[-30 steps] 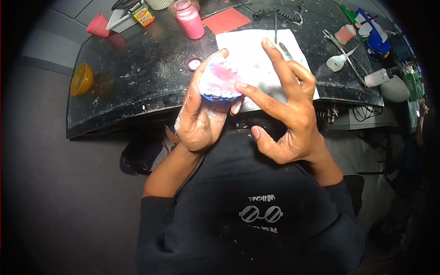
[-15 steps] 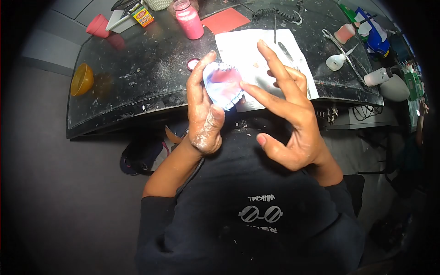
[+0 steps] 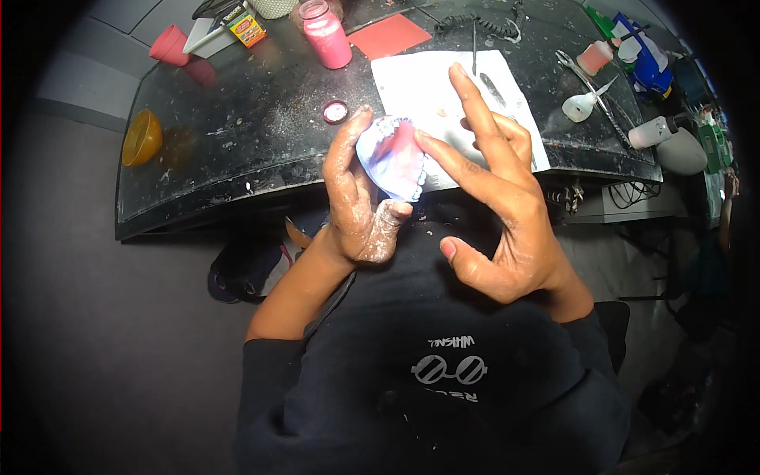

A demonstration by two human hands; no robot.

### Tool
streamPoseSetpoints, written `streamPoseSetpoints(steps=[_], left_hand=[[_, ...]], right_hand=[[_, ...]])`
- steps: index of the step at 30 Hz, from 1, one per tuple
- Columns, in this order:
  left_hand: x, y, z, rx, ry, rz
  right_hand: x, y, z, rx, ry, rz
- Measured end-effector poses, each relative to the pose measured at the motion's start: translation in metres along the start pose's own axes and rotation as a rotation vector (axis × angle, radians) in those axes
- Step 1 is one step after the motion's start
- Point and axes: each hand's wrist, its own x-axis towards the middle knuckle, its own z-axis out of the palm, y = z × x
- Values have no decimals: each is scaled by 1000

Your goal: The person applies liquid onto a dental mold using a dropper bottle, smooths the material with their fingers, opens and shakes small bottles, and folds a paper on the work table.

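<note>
A pale blue-white dental cast (image 3: 380, 162) with a row of teeth and a pink layer (image 3: 404, 150) over its palate is gripped in my left hand (image 3: 356, 198). The thumb presses its lower edge and the fingers wrap its far side; white dust coats the skin. My right hand (image 3: 507, 190) has its fingers spread, and one fingertip touches the pink layer near the front teeth. The right thumb stands apart below, with nothing between it and the fingers. Behind the hands lies a white sheet (image 3: 514, 119) bearing a dark-bladed tool (image 3: 492, 89).
On the black worktop (image 3: 261, 119) stand an open jar of pink powder (image 3: 327, 36), its lid (image 3: 336, 112), an orange bowl (image 3: 142, 138), a pink cup (image 3: 169, 45) and a red sheet (image 3: 389, 36). A white squeeze bulb (image 3: 580, 107) and a bottle (image 3: 653, 133) are at right.
My left hand has turned and tilted the cast, bringing its thumb further right along the lower edge. The right fingertip has shifted slightly up, staying on the pink layer.
</note>
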Motion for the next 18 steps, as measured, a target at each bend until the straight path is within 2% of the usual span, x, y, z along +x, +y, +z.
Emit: streamPoseSetpoints(steps=[9,11,12,14,15,18], left_hand=[[3,2,3,-65,15,-7],[2,4,4,-316,24,-86],[2,7,5,-317,23,-88],[6,14,4,-748,-18,-297],[6,16,3,-811,-4,-365],[7,14,1,-807,-43,-361]], right_hand=[[1,0,4,45,11,22],[3,2,4,44,15,22],[3,2,4,28,13,19],[5,5,3,12,10,17],[5,6,2,-15,10,11],[5,4,3,-53,14,24]])
